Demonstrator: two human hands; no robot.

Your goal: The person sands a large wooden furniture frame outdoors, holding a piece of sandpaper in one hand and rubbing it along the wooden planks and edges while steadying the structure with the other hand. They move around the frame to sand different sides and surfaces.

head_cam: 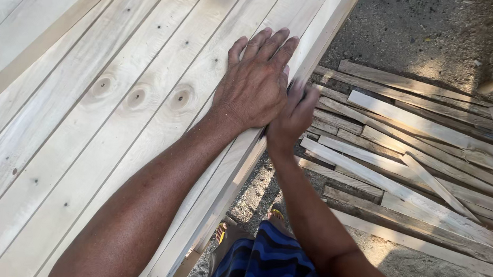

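A panel of pale planks fills the left and middle, its boards running diagonally, with three dark knots side by side in one board; its far-left and lower ends are cut off by the frame. The left hand lies flat and released on the plank nearest the right edge, fingers together and pointing up along the grain, gripping nothing. Just right of it, the right hand presses against the side edge of the panel; its fingers are blurred, and whether they clutch anything cannot be told. Below, blue wavy-patterned shorts and a sandalled foot show. To the right, a loose heap of thin wood offcuts lies on gritty ground, partly shadowed.
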